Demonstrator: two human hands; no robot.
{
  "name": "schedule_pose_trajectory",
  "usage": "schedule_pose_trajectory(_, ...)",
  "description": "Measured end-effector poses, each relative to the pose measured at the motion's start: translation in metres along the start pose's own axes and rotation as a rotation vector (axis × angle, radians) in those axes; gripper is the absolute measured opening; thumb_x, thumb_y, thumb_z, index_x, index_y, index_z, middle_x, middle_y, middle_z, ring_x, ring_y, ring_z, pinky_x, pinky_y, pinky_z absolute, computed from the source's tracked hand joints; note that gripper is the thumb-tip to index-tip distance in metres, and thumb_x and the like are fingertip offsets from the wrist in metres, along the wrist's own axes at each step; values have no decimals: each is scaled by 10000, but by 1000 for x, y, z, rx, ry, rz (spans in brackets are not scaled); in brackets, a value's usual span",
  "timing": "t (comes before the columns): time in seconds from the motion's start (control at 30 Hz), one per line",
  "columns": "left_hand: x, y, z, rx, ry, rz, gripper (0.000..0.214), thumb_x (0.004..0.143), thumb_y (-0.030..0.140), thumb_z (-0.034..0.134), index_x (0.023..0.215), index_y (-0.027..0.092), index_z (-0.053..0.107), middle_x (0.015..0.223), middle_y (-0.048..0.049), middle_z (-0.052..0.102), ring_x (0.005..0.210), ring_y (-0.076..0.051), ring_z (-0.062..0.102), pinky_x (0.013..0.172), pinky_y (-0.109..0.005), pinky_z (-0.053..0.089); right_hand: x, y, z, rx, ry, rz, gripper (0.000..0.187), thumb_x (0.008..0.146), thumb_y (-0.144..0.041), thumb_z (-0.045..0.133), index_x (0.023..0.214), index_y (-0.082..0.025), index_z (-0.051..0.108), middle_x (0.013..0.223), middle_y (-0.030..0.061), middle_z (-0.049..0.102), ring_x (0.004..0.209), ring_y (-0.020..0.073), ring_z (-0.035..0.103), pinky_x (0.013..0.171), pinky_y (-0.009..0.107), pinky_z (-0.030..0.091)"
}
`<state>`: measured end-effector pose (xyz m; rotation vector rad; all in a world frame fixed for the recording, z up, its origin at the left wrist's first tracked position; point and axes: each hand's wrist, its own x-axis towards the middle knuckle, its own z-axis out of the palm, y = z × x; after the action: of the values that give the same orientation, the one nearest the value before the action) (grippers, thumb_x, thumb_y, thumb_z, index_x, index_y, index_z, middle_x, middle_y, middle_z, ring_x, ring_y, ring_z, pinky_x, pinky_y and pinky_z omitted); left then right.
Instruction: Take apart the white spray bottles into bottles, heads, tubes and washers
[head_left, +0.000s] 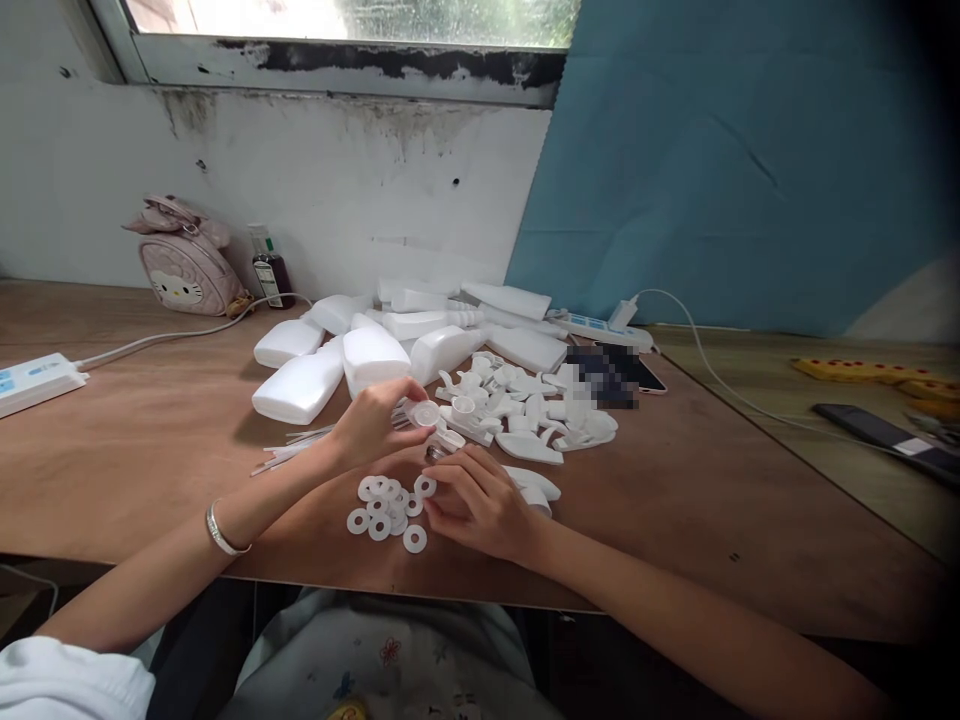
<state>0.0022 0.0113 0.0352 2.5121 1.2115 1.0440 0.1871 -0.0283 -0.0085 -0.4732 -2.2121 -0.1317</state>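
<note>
My left hand, with a silver bangle at its wrist, is closed on a white trigger sprayer head, its round collar turned toward me. Lower and to the right, my right hand pinches a flat white washer between thumb and fingertips. Just left of that washer lies a small pile of white washers on the brown table. Beyond my hands spreads a heap of white sprayer heads. Another white sprayer head lies partly hidden behind my right hand.
White plastic bottles lie piled toward the wall. Thin white tubes rest behind my left forearm. A pink bag and dark bottle stand at back left. Power strips with cables and a phone lie around.
</note>
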Motion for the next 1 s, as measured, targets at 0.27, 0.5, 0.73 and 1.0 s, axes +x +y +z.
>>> schedule_pose_trajectory(0.27,-17,-7,-3,10,-20,124,225,720,300,625,859,151,529,861,-49,645,804,-164,594,758,-286,455,4,5,-5,36,97,63,308,759,-96,566,1043,-180,482,838,62,613,766,172,568,679,327,502)
schedule_pose_trajectory(0.5,-22,-3,8,-39,27,300,256,758,359,613,888,153,534,854,-54,659,808,-172,609,777,-303,440,6,10,-2,66,106,176,308,794,-123,564,1085,-204,503,858,53,585,786,171,547,684,318,495)
schedule_pose_trajectory(0.73,-27,-7,16,-33,16,234,297,740,424,631,811,155,526,755,-14,638,697,-145,586,691,-257,427,6,10,-3,-31,-46,167,252,788,-163,548,1040,-149,555,902,98,577,830,209,506,727,370,466)
schedule_pose_trajectory(1.0,-27,-16,19,-2,-53,244,269,765,421,611,802,166,533,738,6,648,703,-133,600,730,-263,387,8,11,-62,-152,-304,192,258,797,-158,523,1053,-170,545,957,77,593,885,214,513,770,379,456)
